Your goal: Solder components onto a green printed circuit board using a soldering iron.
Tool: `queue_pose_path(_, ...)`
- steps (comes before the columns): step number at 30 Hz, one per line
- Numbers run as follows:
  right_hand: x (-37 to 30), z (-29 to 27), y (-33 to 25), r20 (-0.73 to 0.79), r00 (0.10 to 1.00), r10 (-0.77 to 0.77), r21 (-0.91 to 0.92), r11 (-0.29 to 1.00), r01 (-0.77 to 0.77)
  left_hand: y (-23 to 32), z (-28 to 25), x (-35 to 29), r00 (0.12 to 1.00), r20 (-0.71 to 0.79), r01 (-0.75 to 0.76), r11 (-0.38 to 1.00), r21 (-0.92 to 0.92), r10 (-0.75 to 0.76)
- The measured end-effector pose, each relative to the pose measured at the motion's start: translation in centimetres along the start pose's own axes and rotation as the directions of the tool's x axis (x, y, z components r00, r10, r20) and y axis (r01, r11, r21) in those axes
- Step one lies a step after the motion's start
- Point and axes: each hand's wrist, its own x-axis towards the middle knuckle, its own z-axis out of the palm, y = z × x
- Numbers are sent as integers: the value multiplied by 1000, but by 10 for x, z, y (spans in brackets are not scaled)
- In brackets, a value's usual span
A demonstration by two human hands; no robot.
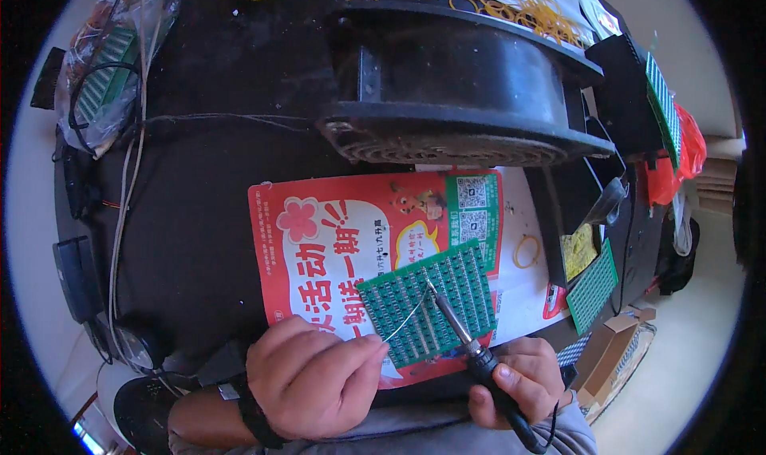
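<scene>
While the person leans over the bench, the left hand [313, 379] sits nearest, knuckles up, fingers curled together and pinched on a thin strand of solder wire [407, 318]; a dark watch strap [254, 413] circles that wrist; the wire arcs up and to the right to meet the iron's tip over the board. The right hand [523, 381] lies just beside it, fingers wrapped tight round the black handle of a soldering iron [467, 335]; the iron slants up and to the left, its metal tip touching the green circuit board [428, 299]. That board, covered in rows of small pads, lies tilted on a red and white printed leaflet [335, 239], overlapping the leaflet's lower right part. The leaflet rests on a black work table [207, 215].

Right of the leaflet: one yellow rubber band [527, 251] lying loose on a white sheet; further right, a second green board [592, 286] near the table's edge. Beyond the leaflet stands a large black round fan housing [463, 88], its grille facing down toward the leaflet. At far left, a clear plastic bag holding green boards [112, 72]; at the far edge, a scatter of yellow rubber bands [535, 12]; at far right, a red plastic bag [686, 152].
</scene>
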Motion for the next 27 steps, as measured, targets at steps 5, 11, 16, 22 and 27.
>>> queue_pose_path(5,-3,4,2,-27,1000,-7,-9,1000,7,-2,1,0,999,37,-5,1000,-7,5)
queue_pose_path(11,-5,2,1,-33,999,-27,-7,1000,27,-3,2,0,998,55,-16,1000,-25,17)
queue_pose_path(16,-5,4,1,-43,999,-28,-17,999,27,-1,2,1,997,75,-18,1000,-22,20)
queue_pose_path(22,-6,3,1,-28,999,-25,-18,1000,24,-1,2,1,996,86,-30,1000,-6,30)
queue_pose_path(27,-6,5,1,-44,999,-24,-6,1000,24,-1,3,1,995,91,-34,999,9,33)
